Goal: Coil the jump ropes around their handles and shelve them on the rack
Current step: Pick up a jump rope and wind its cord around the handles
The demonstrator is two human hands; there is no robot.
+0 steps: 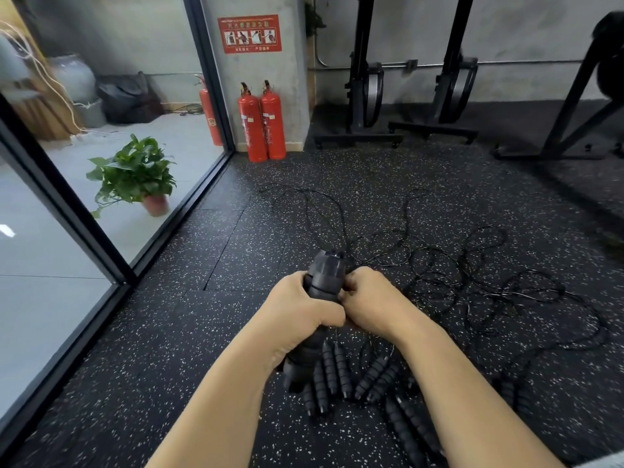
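Note:
My left hand (300,307) grips a pair of black jump rope handles (326,273), held side by side with their heads pointing away from me. My right hand (369,300) is curled against the right side of those handles, and what its fingers pinch is hidden. Several more ribbed black handles (341,373) lie on the floor under my forearms. Thin black ropes (472,275) lie tangled in loops on the floor ahead and to the right.
The floor is black speckled rubber (202,349). A glass wall with a black frame (101,238) runs along the left, with a potted plant (135,173) behind it. Two red fire extinguishers (261,123) stand by a pillar. Black gym machines (405,79) stand at the back.

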